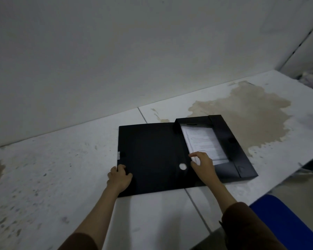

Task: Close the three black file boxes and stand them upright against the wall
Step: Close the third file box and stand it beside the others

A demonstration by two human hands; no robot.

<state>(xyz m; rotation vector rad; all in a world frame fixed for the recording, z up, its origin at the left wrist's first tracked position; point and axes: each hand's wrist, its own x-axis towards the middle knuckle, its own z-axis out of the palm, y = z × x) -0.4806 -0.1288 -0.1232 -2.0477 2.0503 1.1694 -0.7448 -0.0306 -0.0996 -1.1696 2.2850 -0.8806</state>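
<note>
One black file box (231, 141) lies open on the white table (61, 168), its tray on the right holding white printed papers (204, 141). Its wide lid (152, 156) is spread flat to the left, with a round finger hole (182, 166) near the spine. My left hand (119, 177) grips the lid's near left edge, fingers curled over it. My right hand (202, 165) rests at the tray's near left corner, fingers apart, touching the papers. No other file box is in view.
The pale wall (116, 60) rises right behind the table. A large brown stain (246, 112) marks the tabletop behind the box, smaller ones at the left. A blue chair (285, 219) stands at the lower right, beyond the table's right edge.
</note>
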